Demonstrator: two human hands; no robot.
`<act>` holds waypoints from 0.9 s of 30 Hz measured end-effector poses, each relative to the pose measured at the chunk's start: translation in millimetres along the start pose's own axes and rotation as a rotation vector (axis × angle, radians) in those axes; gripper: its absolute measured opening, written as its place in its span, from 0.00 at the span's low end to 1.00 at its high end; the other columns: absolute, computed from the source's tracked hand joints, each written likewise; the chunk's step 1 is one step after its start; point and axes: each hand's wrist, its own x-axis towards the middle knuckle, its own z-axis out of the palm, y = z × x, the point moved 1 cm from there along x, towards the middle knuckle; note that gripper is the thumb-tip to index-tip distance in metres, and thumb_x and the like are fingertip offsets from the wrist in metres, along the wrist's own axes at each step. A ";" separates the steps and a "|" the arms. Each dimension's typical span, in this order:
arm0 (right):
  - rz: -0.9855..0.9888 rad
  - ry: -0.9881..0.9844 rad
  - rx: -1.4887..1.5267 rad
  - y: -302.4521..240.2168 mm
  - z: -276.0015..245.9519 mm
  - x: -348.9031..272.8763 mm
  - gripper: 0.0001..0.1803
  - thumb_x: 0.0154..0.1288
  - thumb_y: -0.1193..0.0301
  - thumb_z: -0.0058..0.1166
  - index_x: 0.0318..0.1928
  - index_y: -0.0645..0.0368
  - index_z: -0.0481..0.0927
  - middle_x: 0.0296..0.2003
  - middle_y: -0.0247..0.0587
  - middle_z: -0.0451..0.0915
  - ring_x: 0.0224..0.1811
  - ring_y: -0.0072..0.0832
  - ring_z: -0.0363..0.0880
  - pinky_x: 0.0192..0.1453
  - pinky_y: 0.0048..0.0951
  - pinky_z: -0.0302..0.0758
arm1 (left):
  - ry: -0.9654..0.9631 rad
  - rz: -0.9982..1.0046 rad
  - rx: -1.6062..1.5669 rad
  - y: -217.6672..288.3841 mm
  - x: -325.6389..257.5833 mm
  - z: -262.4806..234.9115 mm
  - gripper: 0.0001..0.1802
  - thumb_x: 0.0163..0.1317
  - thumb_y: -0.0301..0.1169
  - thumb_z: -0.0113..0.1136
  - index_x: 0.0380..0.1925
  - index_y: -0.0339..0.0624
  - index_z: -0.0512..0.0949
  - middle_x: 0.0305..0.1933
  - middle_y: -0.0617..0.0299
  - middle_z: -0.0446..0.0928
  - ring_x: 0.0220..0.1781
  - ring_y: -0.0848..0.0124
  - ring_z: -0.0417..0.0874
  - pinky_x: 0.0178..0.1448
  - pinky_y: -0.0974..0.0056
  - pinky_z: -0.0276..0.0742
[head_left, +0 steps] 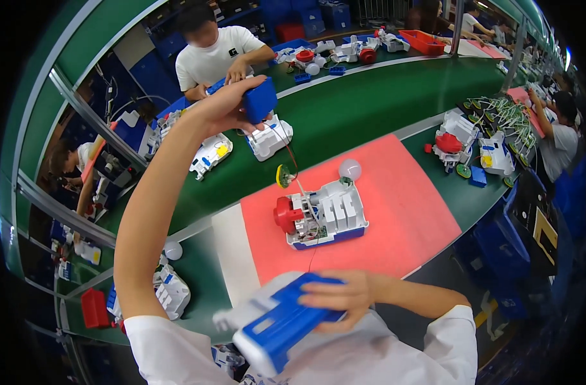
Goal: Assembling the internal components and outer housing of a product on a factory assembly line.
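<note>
Our left hand (225,106) is stretched out over the green belt (344,109), fingers clamped on a blue block (259,99). Right hand (341,298) grips the blue-white housing (277,324) near our chest, below the red mat (402,212)'s near edge. We'd keep both grips firm & bring the block back slow, w/o snagging the wired assembly (322,215) mid-mat.

Blue-and-white housing (277,324) in right hand (344,298) motion-blurred, near end hidden behind white sleeve; detail unreadable. Blue part (259,99) in left hand (225,106) half covered by fingers, shape unclear. Parts at far edge of green bench (344,109) too small to identify, blue crates cut off by top edge.
</note>
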 end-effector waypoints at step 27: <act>0.238 -0.224 0.042 -4.4 157.8 -29.7 0.08 0.63 0.68 0.54 0.40 0.56 0.82 0.64 0.51 0.72 0.67 0.40 0.70 0.69 0.47 0.67 | -0.406 0.204 -0.067 -14.5 -132.0 121.6 0.32 0.70 0.49 0.55 0.62 0.35 0.67 0.48 0.52 0.78 0.38 0.67 0.86 0.43 0.63 0.84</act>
